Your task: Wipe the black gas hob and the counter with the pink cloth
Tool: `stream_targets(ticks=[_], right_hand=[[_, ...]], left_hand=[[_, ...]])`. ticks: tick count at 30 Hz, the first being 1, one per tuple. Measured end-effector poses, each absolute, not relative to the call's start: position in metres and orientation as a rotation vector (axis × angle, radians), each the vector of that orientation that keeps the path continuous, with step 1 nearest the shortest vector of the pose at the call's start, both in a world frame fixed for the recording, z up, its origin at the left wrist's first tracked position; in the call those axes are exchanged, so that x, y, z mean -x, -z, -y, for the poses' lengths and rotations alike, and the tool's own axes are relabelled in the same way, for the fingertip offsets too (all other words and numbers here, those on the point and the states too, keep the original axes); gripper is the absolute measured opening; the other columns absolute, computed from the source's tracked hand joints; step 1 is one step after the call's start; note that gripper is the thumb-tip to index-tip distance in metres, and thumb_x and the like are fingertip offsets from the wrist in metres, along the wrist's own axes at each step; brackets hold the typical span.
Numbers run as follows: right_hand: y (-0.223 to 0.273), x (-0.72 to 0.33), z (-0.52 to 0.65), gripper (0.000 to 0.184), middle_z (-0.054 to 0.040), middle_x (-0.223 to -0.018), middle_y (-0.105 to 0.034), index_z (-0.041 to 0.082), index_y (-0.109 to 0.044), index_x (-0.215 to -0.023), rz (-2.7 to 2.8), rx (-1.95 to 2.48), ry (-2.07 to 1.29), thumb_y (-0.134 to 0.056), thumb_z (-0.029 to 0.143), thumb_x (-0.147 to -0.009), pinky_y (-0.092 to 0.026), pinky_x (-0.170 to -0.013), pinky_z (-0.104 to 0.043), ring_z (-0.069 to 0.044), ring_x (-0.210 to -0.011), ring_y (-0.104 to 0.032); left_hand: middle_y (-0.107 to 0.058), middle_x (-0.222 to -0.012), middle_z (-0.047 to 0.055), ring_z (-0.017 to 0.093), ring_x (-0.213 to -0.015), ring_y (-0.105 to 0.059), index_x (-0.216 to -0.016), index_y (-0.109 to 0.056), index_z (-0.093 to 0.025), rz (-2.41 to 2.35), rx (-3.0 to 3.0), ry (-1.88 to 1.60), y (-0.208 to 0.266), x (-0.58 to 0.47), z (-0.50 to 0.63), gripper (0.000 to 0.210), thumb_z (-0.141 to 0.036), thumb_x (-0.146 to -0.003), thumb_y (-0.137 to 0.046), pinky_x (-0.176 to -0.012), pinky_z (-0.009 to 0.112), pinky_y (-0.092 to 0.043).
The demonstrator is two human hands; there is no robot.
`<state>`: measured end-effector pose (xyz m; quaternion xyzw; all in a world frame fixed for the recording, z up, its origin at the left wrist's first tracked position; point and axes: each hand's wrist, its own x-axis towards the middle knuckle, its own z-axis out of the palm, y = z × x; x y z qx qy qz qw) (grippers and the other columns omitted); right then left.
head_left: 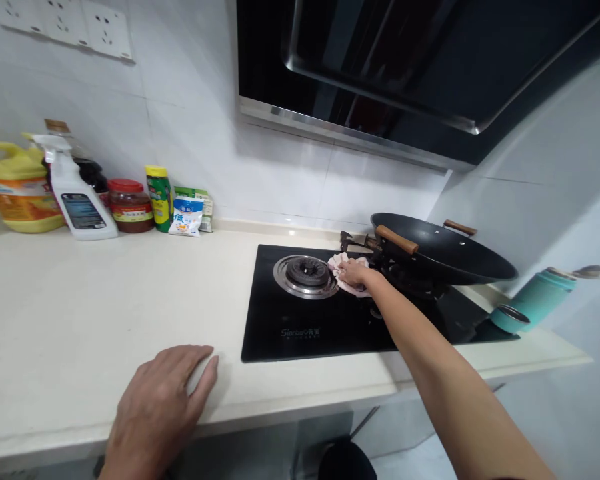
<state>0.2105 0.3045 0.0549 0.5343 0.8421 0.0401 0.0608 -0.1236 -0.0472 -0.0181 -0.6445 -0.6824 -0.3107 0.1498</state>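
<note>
My right hand [355,272] reaches across the black glass gas hob [280,320] and presses a crumpled pale pink cloth [353,289] onto it. The cloth lies just right of the round left burner [307,272], near its steel ring. Its far side spreads past my fingertips, which are partly bent over it. My left hand [160,393] rests on the white countertop [105,300] near the front edge, left of the hob. Its thumb stands apart from the fingers and it holds nothing. A black wok [450,250] with wooden handles sits over the right burner.
Along the wall at left stand a yellow jug [20,200], a white spray bottle [77,193], a red-lidded jar [130,208], a green canister [159,200] and a blue-white packet [186,217]. A range hood [355,127] overhangs the hob. Turquoise containers [545,297] stand at right. A metal pan support [353,241] lies behind the cloth.
</note>
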Motion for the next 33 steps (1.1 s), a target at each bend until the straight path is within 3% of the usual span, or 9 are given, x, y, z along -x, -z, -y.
stream_targets(ticks=[7,14,19,25,33], right_hand=[[-0.045,-0.206,-0.227,0.053,-0.0223,-0.14,-0.051,0.014,-0.054,-0.141,-2.583,-1.694,-0.225,-0.046,0.04,-0.097,-0.032,-0.105,-0.051,-0.037,-0.127,-0.047],[-0.037,-0.171,-0.134,0.048,-0.014,-0.13,-0.056,0.023,-0.065,-0.125,-2.841,-1.653,-0.336,-0.049,0.059,-0.097,-0.038,-0.096,-0.044,-0.033,-0.117,-0.047],[-0.024,-0.162,-0.072,0.031,-0.0067,-0.11,-0.062,0.024,-0.069,-0.103,-3.175,-1.44,-0.415,-0.053,0.051,-0.098,-0.039,-0.086,-0.037,-0.025,-0.102,-0.048],[0.0,-0.228,-0.056,0.019,-0.0054,-0.108,-0.067,0.023,-0.069,-0.096,-3.233,-1.62,-0.565,-0.061,0.04,-0.094,-0.037,-0.086,-0.036,-0.023,-0.096,-0.05],[0.004,-0.363,-0.087,0.029,-0.0069,-0.123,-0.068,0.023,-0.072,-0.109,-2.681,-2.235,-0.57,-0.052,0.04,-0.095,-0.041,-0.089,-0.035,-0.026,-0.105,-0.056]], left_hand=[[-0.076,-0.107,0.01,0.031,-0.102,-0.068,-0.103,-0.075,-0.019,1.967,1.828,0.89,0.011,0.117,0.052,0.045,-0.049,-0.098,-0.041,-0.088,0.044,-0.047],[-0.076,-0.109,0.009,0.03,-0.106,-0.067,-0.104,-0.074,-0.02,1.966,1.862,0.872,0.013,0.12,0.051,0.045,-0.048,-0.097,-0.04,-0.09,0.043,-0.046],[-0.076,-0.111,0.009,0.031,-0.108,-0.066,-0.102,-0.074,-0.021,1.998,1.86,0.847,0.014,0.123,0.048,0.045,-0.05,-0.096,-0.039,-0.091,0.043,-0.047],[-0.076,-0.109,0.01,0.033,-0.108,-0.067,-0.099,-0.075,-0.022,1.999,1.881,0.867,0.012,0.124,0.047,0.047,-0.051,-0.094,-0.038,-0.091,0.045,-0.048],[-0.077,-0.108,0.01,0.034,-0.107,-0.067,-0.1,-0.076,-0.021,1.999,1.904,0.844,0.009,0.125,0.046,0.05,-0.053,-0.095,-0.038,-0.092,0.047,-0.049]])
